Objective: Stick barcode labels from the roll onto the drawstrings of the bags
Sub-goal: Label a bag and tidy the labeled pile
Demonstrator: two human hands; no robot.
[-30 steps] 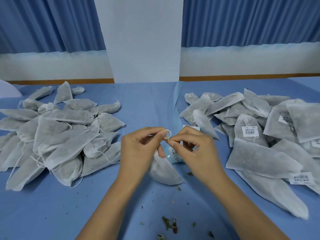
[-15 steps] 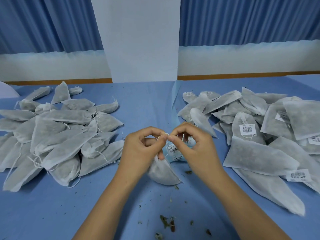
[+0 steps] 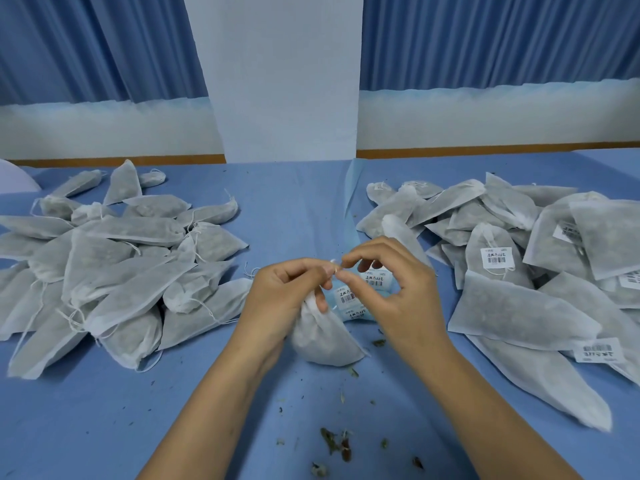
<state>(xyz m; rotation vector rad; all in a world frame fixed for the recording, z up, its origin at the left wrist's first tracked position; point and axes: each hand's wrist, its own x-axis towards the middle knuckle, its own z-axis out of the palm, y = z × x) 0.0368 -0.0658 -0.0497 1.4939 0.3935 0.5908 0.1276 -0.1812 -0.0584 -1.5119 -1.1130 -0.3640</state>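
Observation:
A white mesh bag (image 3: 323, 337) lies on the blue table just in front of me. My left hand (image 3: 284, 299) grips its gathered neck and pinches the thin white drawstring (image 3: 334, 266) between thumb and forefinger. My right hand (image 3: 398, 289) pinches the same drawstring from the right, fingers curled. Behind and between the hands lies the roll of barcode labels (image 3: 363, 296) on its pale blue backing, partly hidden by the fingers.
A heap of bags without labels (image 3: 114, 268) fills the left of the table. A heap of bags with barcode labels (image 3: 519, 271) fills the right. Dry herb crumbs (image 3: 337, 445) lie near the front edge. A white pillar (image 3: 287, 77) stands behind.
Both hands have stayed on the drawstring and shifted a little apart, uncovering more of the label roll. The bag has hardly moved.

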